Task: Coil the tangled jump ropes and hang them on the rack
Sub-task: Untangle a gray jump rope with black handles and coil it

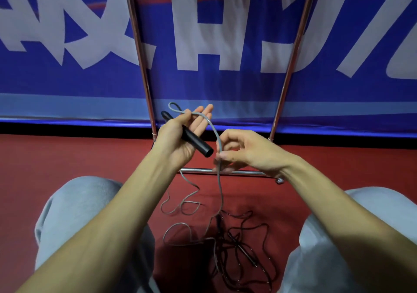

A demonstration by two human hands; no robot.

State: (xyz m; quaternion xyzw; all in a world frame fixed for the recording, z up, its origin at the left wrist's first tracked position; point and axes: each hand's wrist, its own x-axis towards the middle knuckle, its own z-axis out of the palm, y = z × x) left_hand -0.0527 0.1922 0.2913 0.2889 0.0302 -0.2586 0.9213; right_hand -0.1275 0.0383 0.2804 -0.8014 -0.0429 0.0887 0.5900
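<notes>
Backdrop: a blue fabric banner (225,85) with large white lettering, hanging down to a red matte floor (67,157). A chrome tubular rack (244,172) stands against it, with two slanting uprights and a low crossbar near the floor. Two light grey trouser legs (74,213) frame the lower view.

Grey braided jump-rope cord (220,191): one stretch is raised between both hands, forming a small loop above the left thumb and an arc across to the right hand. From there it drops to the floor, where the remainder lies in loose, irregular loops, uncoiled.

Thin black jump rope (241,248): lies on the floor between the knees in a dense tangle, overlapping the grey cord's lower loops. A slim dark handle shows within it.

Left hand (180,139): thumb clamps a black cylindrical handle (198,144) and the cord against the palm, fingers extended.

Right hand (246,150): pinches the grey cord between thumb and forefinger, other fingers curled
</notes>
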